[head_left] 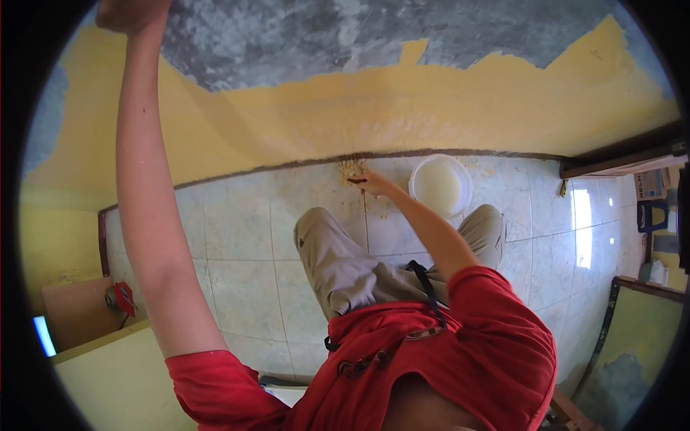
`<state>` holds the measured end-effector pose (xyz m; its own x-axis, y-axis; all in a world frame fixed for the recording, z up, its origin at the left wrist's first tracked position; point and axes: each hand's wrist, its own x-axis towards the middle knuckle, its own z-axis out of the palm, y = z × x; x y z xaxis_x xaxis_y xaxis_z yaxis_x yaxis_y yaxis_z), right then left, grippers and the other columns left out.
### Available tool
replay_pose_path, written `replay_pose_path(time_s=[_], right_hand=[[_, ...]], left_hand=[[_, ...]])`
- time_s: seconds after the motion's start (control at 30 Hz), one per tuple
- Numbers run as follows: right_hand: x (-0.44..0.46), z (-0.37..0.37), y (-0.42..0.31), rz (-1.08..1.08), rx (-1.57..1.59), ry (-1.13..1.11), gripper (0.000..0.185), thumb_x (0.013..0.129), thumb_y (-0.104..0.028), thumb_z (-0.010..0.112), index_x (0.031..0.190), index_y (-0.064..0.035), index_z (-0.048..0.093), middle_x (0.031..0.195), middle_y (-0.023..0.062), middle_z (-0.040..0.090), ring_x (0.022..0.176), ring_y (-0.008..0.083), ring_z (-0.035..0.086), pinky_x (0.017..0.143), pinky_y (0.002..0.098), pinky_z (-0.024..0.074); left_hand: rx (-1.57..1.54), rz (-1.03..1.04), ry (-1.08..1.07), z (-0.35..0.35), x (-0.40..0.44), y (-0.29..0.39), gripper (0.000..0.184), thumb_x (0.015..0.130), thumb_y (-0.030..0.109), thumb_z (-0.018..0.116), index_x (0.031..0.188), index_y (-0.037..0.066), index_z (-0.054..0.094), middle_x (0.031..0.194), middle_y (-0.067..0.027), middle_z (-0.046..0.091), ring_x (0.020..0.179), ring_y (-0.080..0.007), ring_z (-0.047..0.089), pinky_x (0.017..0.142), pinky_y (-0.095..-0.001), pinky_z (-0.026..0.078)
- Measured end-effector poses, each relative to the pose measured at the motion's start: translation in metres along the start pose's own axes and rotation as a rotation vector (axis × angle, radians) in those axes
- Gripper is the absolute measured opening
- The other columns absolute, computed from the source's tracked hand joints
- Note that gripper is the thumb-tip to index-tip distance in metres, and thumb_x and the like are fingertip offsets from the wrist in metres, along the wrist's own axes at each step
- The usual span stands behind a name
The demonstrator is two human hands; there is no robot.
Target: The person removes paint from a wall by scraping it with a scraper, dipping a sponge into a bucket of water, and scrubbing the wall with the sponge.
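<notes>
My right hand [372,184] is low by the foot of the wall, its fingers closed round a small dark tool [356,181]. The tool's exact kind is too small to make out. Crumbly yellowish scraps [351,168] lie on the floor just beyond it. To the right of that hand stands a round white bucket [440,188] with whitish contents. My left arm stretches up along the left side, and my left hand [134,13] is at the wall by the top edge of the view. Its fingers are mostly cut off.
The yellow wall [302,118] has a peeled grey area above. Beneath me is a pale tiled floor [244,287]. A dark wooden frame [625,154] stands at the right, with boxes [650,184] beyond it. A red object [124,297] sits at the left.
</notes>
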<state>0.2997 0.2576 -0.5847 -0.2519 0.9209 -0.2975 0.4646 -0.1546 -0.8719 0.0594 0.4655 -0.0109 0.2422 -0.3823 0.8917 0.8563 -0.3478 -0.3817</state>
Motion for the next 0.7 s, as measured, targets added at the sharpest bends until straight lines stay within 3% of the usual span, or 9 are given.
replay_pose_path(time_s=[0.03, 0.17, 0.23, 0.27, 0.33, 0.43, 0.5, 0.57, 0.7], right_hand=[[0.005, 0.005, 0.017, 0.56, 0.229, -0.219, 0.038, 0.089, -0.015, 0.06, 0.125, -0.0107, 0.065, 0.088, 0.0143, 0.071, 0.073, 0.0273, 0.067, 0.061, 0.0339, 0.0521], [0.031, 0.067, 0.04, 0.522, 0.1, -0.299, 0.034, 0.089, -0.016, 0.059, 0.121, -0.0112, 0.068, 0.087, 0.0109, 0.073, 0.062, 0.02, 0.065, 0.055, 0.0328, 0.0505], [0.061, 0.095, 0.048, 0.271, -0.167, 0.448, 0.031, 0.089, -0.016, 0.059, 0.118, -0.0114, 0.07, 0.084, 0.0071, 0.073, 0.058, 0.0142, 0.061, 0.049, 0.0315, 0.0475], [0.059, 0.094, 0.03, 0.264, -0.156, 0.45, 0.031, 0.089, -0.016, 0.059, 0.118, -0.0114, 0.07, 0.084, 0.0071, 0.073, 0.058, 0.0142, 0.061, 0.049, 0.0315, 0.0475], [0.053, 0.085, -0.003, 0.054, -0.094, -0.32, 0.029, 0.09, -0.02, 0.061, 0.115, -0.009, 0.07, 0.079, 0.0065, 0.07, 0.058, 0.0143, 0.06, 0.05, 0.0321, 0.0474], [0.026, 0.083, -0.022, 0.027, 0.308, -0.12, 0.029, 0.092, -0.023, 0.061, 0.115, -0.0095, 0.07, 0.074, 0.0054, 0.067, 0.066, 0.0134, 0.063, 0.056, 0.0345, 0.0497], [0.014, 0.104, 0.027, -0.109, 0.271, 0.171, 0.03, 0.094, -0.026, 0.06, 0.117, -0.0094, 0.069, 0.071, 0.0045, 0.065, 0.061, 0.0129, 0.06, 0.052, 0.0328, 0.0477], [-0.016, 0.101, 0.05, 0.318, 0.475, 0.151, 0.032, 0.094, -0.026, 0.061, 0.121, -0.0092, 0.067, 0.074, 0.0046, 0.067, 0.06, 0.0127, 0.06, 0.053, 0.0309, 0.047], [-0.031, 0.137, 0.086, 0.325, 0.356, 0.268, 0.032, 0.095, -0.023, 0.061, 0.123, -0.0102, 0.066, 0.078, 0.0062, 0.069, 0.06, 0.013, 0.06, 0.058, 0.0308, 0.049]], left_hand=[[-0.003, 0.025, 0.087, 0.001, -0.001, 0.002, 0.03, 0.088, 0.03, 0.059, 0.093, 0.001, 0.062, 0.066, -0.016, 0.055, 0.056, -0.0316, 0.056, 0.052, -0.0413, 0.043], [-0.009, -0.015, 0.05, -0.007, 0.002, 0.015, 0.026, 0.087, 0.026, 0.058, 0.093, 0.001, 0.061, 0.066, -0.0143, 0.055, 0.058, -0.032, 0.057, 0.053, -0.04, 0.044], [-0.006, -0.02, 0.059, -0.005, 0.001, 0.007, 0.026, 0.087, 0.026, 0.058, 0.093, 0.001, 0.061, 0.066, -0.0147, 0.055, 0.058, -0.0321, 0.057, 0.053, -0.0401, 0.044], [-0.03, -0.033, 0.059, -0.004, 0.0, 0.008, 0.026, 0.087, 0.026, 0.058, 0.093, 0.001, 0.061, 0.065, -0.0151, 0.054, 0.057, -0.0322, 0.057, 0.053, -0.0403, 0.044], [-0.038, -0.045, 0.057, -0.002, -0.001, 0.008, 0.026, 0.087, 0.026, 0.058, 0.091, 0.0, 0.061, 0.065, -0.0156, 0.054, 0.057, -0.0322, 0.057, 0.053, -0.0404, 0.044], [-0.009, -0.019, 0.081, -0.001, -0.004, 0.004, 0.027, 0.087, 0.026, 0.058, 0.087, 0.0, 0.059, 0.064, -0.0165, 0.053, 0.057, -0.0325, 0.057, 0.053, -0.0407, 0.043], [-0.044, 0.043, 0.192, 0.004, 0.001, 0.007, 0.025, 0.089, 0.024, 0.057, 0.081, 0.0, 0.055, 0.059, -0.0138, 0.048, 0.05, -0.0276, 0.051, 0.049, -0.0376, 0.04], [-0.004, 0.048, 0.109, -0.001, -0.001, 0.006, 0.023, 0.091, 0.022, 0.056, 0.08, 0.002, 0.055, 0.057, -0.0116, 0.046, 0.047, -0.0241, 0.047, 0.048, -0.0357, 0.039], [0.002, 0.069, 0.078, 0.001, -0.005, 0.011, 0.024, 0.095, 0.02, 0.053, 0.077, 0.005, 0.052, 0.052, -0.0063, 0.038, 0.042, -0.0164, 0.038, 0.044, -0.0319, 0.034]])
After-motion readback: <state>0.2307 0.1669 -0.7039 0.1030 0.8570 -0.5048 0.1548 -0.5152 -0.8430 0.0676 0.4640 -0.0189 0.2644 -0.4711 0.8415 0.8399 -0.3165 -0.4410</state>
